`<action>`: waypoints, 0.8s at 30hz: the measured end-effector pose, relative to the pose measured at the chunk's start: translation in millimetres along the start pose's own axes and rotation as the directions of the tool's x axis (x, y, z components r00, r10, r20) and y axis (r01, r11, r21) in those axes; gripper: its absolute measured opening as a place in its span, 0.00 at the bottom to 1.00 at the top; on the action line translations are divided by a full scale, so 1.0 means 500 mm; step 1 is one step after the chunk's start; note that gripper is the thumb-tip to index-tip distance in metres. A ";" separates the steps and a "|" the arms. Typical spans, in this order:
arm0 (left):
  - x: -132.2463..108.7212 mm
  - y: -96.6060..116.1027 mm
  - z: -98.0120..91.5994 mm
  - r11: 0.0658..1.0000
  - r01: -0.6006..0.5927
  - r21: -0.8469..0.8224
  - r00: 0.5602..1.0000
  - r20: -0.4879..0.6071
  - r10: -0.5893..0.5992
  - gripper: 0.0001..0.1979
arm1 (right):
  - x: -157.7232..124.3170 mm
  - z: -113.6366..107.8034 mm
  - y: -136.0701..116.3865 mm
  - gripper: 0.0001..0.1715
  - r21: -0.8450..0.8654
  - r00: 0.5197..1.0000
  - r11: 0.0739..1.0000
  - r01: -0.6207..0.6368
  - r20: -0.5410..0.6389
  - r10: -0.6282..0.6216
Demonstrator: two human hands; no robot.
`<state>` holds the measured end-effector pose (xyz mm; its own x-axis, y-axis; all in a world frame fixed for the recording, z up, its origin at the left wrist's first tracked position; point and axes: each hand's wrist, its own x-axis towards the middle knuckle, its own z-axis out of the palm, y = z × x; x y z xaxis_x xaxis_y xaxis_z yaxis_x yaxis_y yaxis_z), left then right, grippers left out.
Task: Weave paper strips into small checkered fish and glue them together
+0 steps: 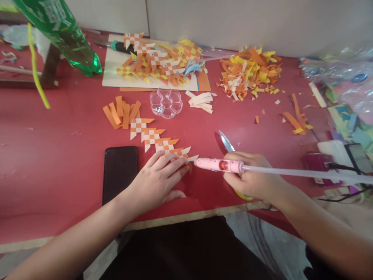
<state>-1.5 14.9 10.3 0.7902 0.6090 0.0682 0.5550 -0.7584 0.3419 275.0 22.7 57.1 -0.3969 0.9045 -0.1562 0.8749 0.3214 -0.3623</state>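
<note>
My right hand [252, 175] is closed around a pink hot glue gun [214, 165] with a long whitish glue stick [291, 172] out of its back. The nozzle points left, at the tail of an orange-and-white woven paper fish [183, 152]. Over that fish lies my left hand [161, 173], palm down with fingers stretched out, hiding part of it. Several similar fish [150, 137] run in a slanting row up and left from there. Scissors [227, 142] lie beneath my right hand, their blades and a bit of yellow handle showing.
A black phone [120, 171] lies left of my left hand. Orange strips [122, 112], white strips [201, 101] and a clear flower-shaped palette [166, 102] are farther back. Behind are piled woven fish [163, 58], paper scraps [250, 72] and a green bottle [64, 35]. Cables and a purple box [319, 165] sit right.
</note>
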 end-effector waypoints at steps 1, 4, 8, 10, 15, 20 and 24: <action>0.000 0.000 0.000 1.000 0.000 0.000 1.000 0.001 0.000 0.30 | 0.000 0.000 0.001 0.10 -0.001 1.000 1.000 0.010 0.000 -0.010; 0.001 0.000 -0.001 1.000 0.002 -0.003 1.000 0.001 -0.002 0.29 | 0.001 0.002 0.005 0.10 -0.009 1.000 1.000 0.027 -0.003 -0.027; 0.000 -0.001 0.000 1.000 0.011 -0.014 1.000 0.010 -0.011 0.29 | 0.002 0.005 0.008 0.09 -0.022 1.000 1.000 0.016 -0.004 -0.016; 0.000 -0.001 0.001 1.000 0.013 -0.013 1.000 0.013 -0.013 0.29 | 0.003 0.006 0.008 0.08 -0.022 1.000 1.000 0.003 -0.003 -0.003; 0.001 -0.001 -0.001 1.000 0.008 -0.012 1.000 0.017 -0.008 0.30 | 0.004 0.007 0.009 0.08 -0.025 1.000 1.000 -0.009 -0.006 0.009; 0.002 -0.001 -0.001 1.000 0.007 -0.010 1.000 0.012 -0.006 0.30 | 0.005 0.002 0.008 0.06 -0.036 1.000 0.999 -0.021 0.011 0.021; 0.001 -0.003 -0.001 1.000 0.001 -0.014 1.000 0.007 -0.001 0.30 | 0.010 -0.003 0.007 0.07 -0.072 1.000 0.997 0.018 0.016 -0.016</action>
<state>-2.0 16.3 10.5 0.7913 0.6083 0.0612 0.5522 -0.7541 0.3554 276.5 28.5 56.5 -0.4157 0.8944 -0.1651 0.8854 0.3566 -0.2981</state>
